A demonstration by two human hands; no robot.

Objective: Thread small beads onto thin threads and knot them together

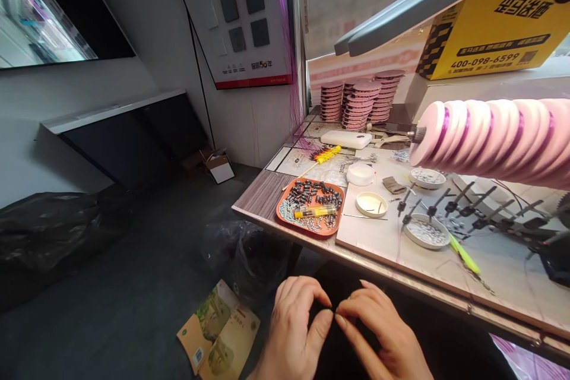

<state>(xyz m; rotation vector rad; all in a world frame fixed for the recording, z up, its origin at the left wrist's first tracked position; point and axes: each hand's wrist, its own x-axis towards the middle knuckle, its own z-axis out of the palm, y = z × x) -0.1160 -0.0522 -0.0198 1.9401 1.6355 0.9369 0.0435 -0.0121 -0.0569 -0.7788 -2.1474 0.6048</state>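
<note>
My left hand [296, 323] and my right hand [380, 323] meet in front of my lap, below the table's front edge. Thumb and forefinger are pinched on each, and the fingertips almost touch. Whatever lies between them is too small to make out. Nearest to the hands on the table is an orange tray [281, 214] with dark beads, pale blue-grey small pieces, silvery bits and a yellow clear tube [315, 211]. To its right stands a round shallow white dish [371, 204] with a pale yellow content. A thin metal rod [365, 217] lies in front of that dish.
Pink discs on a spindle [490, 136] hang over the right side, above several dark clamps [454, 205]. A dish of white pieces [427, 231] and a green-handled tool [465, 254] lie below. Pink spool stacks [356, 101] stand behind; flattened cardboard [222, 332] is on the floor.
</note>
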